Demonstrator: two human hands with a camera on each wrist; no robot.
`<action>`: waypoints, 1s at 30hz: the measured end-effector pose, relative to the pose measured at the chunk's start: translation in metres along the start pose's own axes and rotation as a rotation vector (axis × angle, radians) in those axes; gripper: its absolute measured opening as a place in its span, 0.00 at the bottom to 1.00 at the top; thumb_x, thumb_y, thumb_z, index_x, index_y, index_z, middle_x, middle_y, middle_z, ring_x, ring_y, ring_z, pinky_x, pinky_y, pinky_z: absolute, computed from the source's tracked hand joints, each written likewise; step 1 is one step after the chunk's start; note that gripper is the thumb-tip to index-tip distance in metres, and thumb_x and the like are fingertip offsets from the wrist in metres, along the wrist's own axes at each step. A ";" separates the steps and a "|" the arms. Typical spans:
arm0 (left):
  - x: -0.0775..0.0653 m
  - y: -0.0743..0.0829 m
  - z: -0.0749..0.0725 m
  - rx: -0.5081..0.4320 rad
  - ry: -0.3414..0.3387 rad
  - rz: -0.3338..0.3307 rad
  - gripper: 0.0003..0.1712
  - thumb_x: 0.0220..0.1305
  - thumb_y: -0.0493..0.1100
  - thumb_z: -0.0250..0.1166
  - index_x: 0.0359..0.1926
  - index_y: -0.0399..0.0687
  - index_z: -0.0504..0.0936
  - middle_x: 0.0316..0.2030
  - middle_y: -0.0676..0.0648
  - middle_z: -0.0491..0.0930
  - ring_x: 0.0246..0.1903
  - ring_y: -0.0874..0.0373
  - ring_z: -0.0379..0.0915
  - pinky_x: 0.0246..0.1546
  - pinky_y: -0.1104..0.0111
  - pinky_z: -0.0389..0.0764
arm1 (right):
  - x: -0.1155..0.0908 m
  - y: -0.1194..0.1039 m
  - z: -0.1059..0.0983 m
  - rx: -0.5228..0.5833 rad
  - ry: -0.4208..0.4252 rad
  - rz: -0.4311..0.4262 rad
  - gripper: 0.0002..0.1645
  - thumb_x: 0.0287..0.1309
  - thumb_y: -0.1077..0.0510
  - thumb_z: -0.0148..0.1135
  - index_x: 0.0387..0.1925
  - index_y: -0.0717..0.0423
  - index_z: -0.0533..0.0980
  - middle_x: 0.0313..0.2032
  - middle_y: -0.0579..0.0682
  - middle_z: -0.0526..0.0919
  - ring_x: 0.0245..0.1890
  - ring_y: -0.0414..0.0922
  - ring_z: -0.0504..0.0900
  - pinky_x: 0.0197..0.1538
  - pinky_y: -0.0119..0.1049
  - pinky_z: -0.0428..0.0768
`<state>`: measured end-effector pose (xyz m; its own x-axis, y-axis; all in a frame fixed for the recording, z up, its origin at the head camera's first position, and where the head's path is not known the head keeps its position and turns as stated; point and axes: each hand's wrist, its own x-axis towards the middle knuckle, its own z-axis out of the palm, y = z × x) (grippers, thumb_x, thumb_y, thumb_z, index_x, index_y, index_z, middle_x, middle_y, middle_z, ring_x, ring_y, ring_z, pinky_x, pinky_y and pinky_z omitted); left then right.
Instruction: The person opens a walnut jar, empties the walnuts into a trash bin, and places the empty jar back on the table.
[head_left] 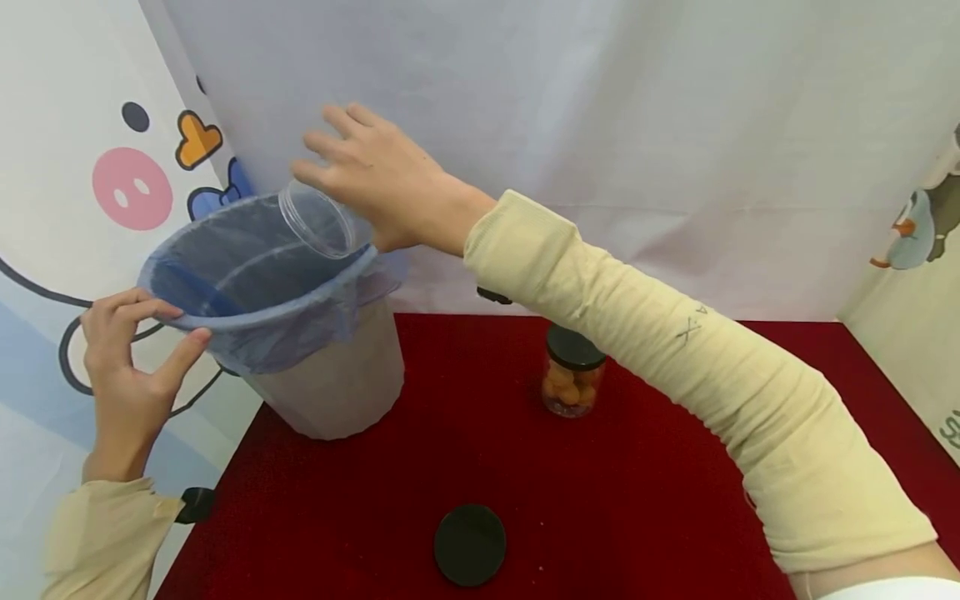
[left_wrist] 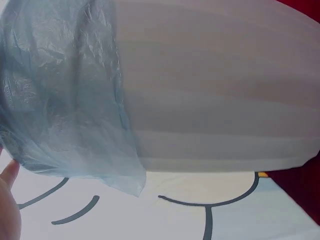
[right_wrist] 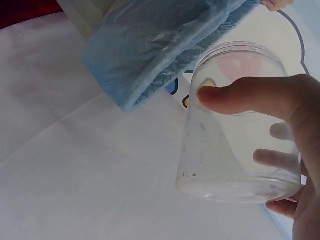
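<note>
A round black lid is lying flat on the dark red table, nearest to the person. Up on the left side, the left hand is pinching the rim of a big white bin, so its grip is closing on that edge. A thin blue bag is lining the bin and hanging down over the outside. A jar with a black top is standing on the table to the right, holding round orange bits. The right hand is reaching out far, and its grip is holding a clear jar around the side. That clear jar is tipping over the bin, with its mouth facing the bag. Little dark specks are showing near its bottom. Behind everything, a pale cloth is hanging, and a pink snout is showing on the left wall.
</note>
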<state>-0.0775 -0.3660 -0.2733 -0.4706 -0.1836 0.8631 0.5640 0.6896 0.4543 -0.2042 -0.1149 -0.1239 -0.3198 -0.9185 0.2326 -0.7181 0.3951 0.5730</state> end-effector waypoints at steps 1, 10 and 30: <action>0.000 0.001 -0.001 0.009 -0.002 -0.002 0.26 0.53 0.47 0.68 0.39 0.25 0.76 0.45 0.64 0.71 0.51 0.62 0.60 0.52 0.69 0.53 | -0.001 0.001 0.000 0.007 0.009 0.004 0.42 0.40 0.53 0.62 0.63 0.53 0.63 0.60 0.56 0.67 0.60 0.58 0.61 0.61 0.46 0.59; 0.004 0.000 -0.004 0.086 -0.047 -0.009 0.27 0.54 0.51 0.68 0.38 0.26 0.76 0.44 0.67 0.66 0.52 0.68 0.56 0.53 0.69 0.51 | -0.017 0.008 0.007 0.063 0.062 0.063 0.39 0.38 0.59 0.52 0.60 0.53 0.65 0.51 0.53 0.70 0.51 0.56 0.66 0.52 0.43 0.63; 0.004 -0.011 0.002 0.128 -0.046 -0.023 0.29 0.55 0.52 0.67 0.40 0.26 0.76 0.45 0.68 0.65 0.54 0.70 0.54 0.55 0.68 0.50 | -0.049 0.015 0.024 0.157 0.147 0.173 0.47 0.30 0.46 0.63 0.59 0.56 0.64 0.44 0.52 0.68 0.36 0.51 0.63 0.39 0.39 0.63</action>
<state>-0.0868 -0.3727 -0.2751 -0.5147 -0.1706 0.8402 0.4630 0.7695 0.4398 -0.2135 -0.0633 -0.1455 -0.3613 -0.8251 0.4344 -0.7511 0.5336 0.3888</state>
